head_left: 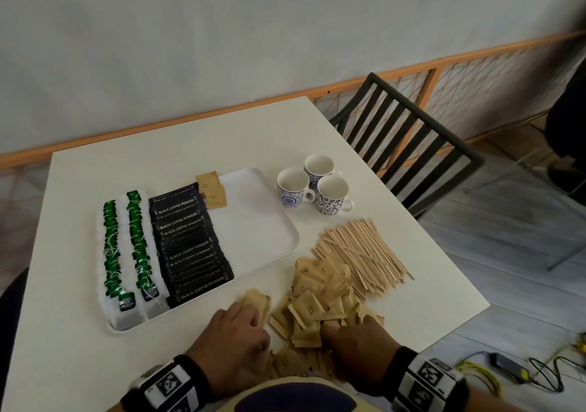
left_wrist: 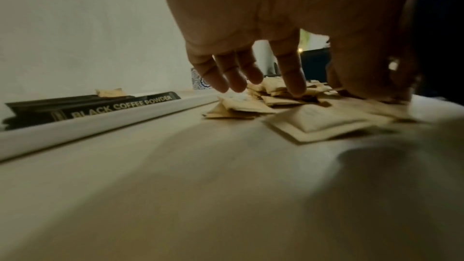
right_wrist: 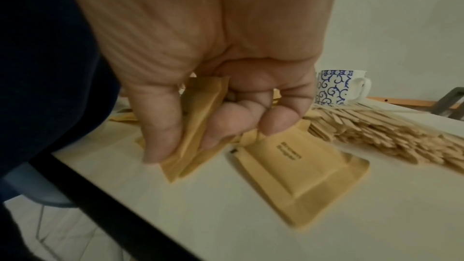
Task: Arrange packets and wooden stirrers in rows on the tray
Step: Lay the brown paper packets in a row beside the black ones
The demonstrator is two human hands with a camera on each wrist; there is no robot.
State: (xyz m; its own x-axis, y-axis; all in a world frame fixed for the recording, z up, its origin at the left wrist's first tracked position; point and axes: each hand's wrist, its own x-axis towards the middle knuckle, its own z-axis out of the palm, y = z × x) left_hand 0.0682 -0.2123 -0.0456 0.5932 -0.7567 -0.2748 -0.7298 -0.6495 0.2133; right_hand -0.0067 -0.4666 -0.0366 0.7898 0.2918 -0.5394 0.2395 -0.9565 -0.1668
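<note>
While pinched, brown packets point(right_wrist: 198, 126) sit inside right hand point(right_wrist: 213, 66) grip

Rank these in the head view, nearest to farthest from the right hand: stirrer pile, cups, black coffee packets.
From the right hand:
1. Stirrer pile, just beyond it, slightly right.
2. Black coffee packets, on the tray, ahead and left.
3. Cups, farthest, beyond the stirrers.

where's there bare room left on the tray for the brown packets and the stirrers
The tray's right half is bare, bordered by the black coffee packets on its left and two brown packets at the far end. The left half is full: tea bags in two rows. Beside the tray it is crowded: brown packet pile, wooden stirrers, both hands.
</note>
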